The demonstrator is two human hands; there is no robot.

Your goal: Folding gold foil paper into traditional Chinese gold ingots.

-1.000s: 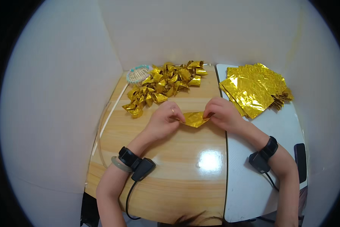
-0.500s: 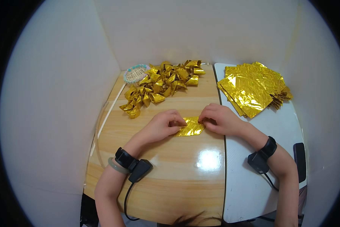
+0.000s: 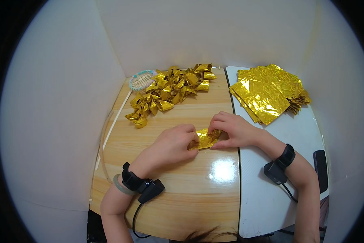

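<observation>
You had the gold foil paper strip between your two hands, low over the wood-grain tabletop, close to the seam with the white tabletop; whether its underside touched the wood could not be told. Your left hand was closed on the left end, and your right hand pinched the right end, with fingers above and thumb nearer you. Both ends were mostly covered, so their exact creases could not be made out.

The work in hand looked like shaping those ends, and it likely called for an even pinch from both sides, with the middle held flat and square. Thin foil paper of this sort probably marked easily, so light fingertips and one firm press along each crease would have served you better than repeated squeezing.

Beyond your left hand lay a heap of folded gold pieces, beside a woven disc with a turquoise rim and a slim white rod. A stack of gold foil sheets sat on the white side, past your right hand. Your right hand reached across the seam, where a paper corner could perhaps have caught, and a black cable trailed from your left wrist device
</observation>
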